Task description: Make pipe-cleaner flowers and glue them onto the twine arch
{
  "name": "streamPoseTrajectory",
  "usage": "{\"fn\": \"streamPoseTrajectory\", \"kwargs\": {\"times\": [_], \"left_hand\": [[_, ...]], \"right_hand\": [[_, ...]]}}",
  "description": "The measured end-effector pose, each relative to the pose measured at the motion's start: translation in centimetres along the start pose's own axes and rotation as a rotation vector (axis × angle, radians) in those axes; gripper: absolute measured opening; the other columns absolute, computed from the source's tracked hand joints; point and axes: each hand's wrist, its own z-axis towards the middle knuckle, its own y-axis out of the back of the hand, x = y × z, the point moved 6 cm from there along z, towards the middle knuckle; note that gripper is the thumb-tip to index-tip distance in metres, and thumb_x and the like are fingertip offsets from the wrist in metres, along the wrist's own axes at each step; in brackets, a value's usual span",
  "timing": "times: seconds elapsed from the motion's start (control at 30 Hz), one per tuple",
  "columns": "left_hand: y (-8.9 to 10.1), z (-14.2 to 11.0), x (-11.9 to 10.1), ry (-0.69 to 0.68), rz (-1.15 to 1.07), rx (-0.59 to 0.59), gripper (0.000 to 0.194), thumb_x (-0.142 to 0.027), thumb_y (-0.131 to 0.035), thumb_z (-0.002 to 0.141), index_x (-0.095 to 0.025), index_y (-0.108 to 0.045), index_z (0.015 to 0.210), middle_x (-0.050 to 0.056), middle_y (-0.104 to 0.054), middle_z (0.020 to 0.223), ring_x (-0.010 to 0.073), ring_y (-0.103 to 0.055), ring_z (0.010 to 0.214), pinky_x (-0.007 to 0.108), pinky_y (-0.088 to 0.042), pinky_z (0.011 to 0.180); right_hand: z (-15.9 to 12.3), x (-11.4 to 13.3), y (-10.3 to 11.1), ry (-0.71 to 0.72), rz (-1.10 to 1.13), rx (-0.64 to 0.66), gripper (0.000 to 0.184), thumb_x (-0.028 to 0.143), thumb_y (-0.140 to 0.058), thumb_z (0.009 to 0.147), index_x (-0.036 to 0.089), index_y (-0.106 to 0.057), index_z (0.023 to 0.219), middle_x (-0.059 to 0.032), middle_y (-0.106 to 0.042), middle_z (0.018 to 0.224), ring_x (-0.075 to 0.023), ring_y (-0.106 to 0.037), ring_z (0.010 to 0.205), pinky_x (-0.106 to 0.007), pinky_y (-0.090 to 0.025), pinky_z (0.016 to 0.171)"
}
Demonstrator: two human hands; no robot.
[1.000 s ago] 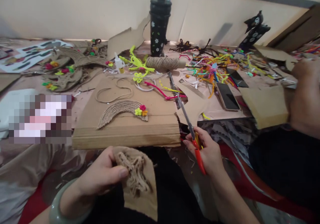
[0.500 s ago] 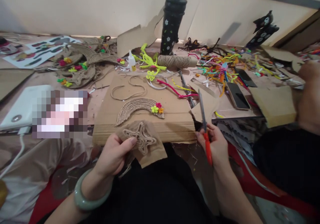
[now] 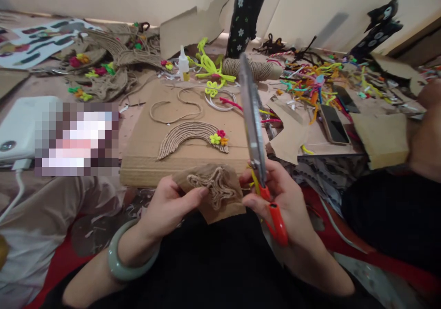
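Observation:
Between the thumb and fingers of my left hand [image 3: 175, 205] is a piece of brown paper [image 3: 217, 213] carrying a star outlined in twine [image 3: 215, 187]. My right hand [image 3: 285, 198] grips orange-handled scissors [image 3: 253, 116], blades pointing up and away from me. Its fingertips are close to the paper's right edge; whether they touch it I cannot tell. Just beyond, on a cardboard sheet [image 3: 138, 162], lies a twine arch [image 3: 186, 134] with small pink, yellow and orange flowers [image 3: 219, 137] at its right end. A loose length of twine [image 3: 153, 113] curls behind the arch.
Behind the cardboard stand a glue bottle [image 3: 183, 65] and a twine spool [image 3: 253, 69]. Colourful pipe cleaners [image 3: 315, 81] and a phone [image 3: 333, 124] lie to the right, near another person's arm [image 3: 427, 129]. A white power bank [image 3: 27, 125] sits at left, with twine pieces [image 3: 103, 81] behind.
My right hand has moved left with the scissors, up to the paper. The left hand has shifted slightly right with the twine star. The camera view has also shifted a little.

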Motion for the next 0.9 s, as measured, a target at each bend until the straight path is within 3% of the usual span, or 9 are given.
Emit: {"fn": "streamPoseTrajectory", "kwargs": {"times": [0.23, 0.53, 0.9], "left_hand": [[-1.0, 0.1, -1.1, -0.079, 0.135, 0.032, 0.022, -0.025, -0.069, 0.08, -0.023, -0.075, 0.101, 0.003, -0.076, 0.093, 0.0185, -0.07, 0.086, 0.025, -0.055, 0.079], [-1.2, 0.4, -1.0, -0.079, 0.126, 0.06, 0.025, -0.023, -0.067, 0.082, -0.027, -0.072, 0.107, 0.0, -0.076, 0.099, 0.0167, -0.069, 0.091, 0.023, -0.053, 0.083], [-1.5, 1.4, -1.1, 0.001, 0.02, 0.162, 0.023, -0.028, -0.067, 0.082, -0.024, -0.073, 0.104, 0.002, -0.074, 0.1, 0.0187, -0.067, 0.093, 0.03, -0.05, 0.09]], "right_hand": [[0.8, -0.7, -2.2, -0.026, 0.132, 0.071, 0.037, 0.016, -0.072, 0.069, 0.027, -0.055, 0.1, 0.0039, -0.066, 0.083, -0.0091, -0.062, 0.067, -0.019, -0.052, 0.06], [0.8, -1.1, -2.2, -0.032, 0.141, 0.015, 0.037, 0.011, -0.067, 0.069, 0.029, -0.055, 0.098, 0.0064, -0.064, 0.079, -0.0056, -0.057, 0.062, -0.014, -0.048, 0.056], [1.3, -1.4, -1.6, -0.028, 0.17, -0.029, 0.034, 0.016, -0.068, 0.07, 0.029, -0.056, 0.099, 0.0048, -0.064, 0.081, -0.0084, -0.058, 0.064, -0.019, -0.048, 0.057]]}}
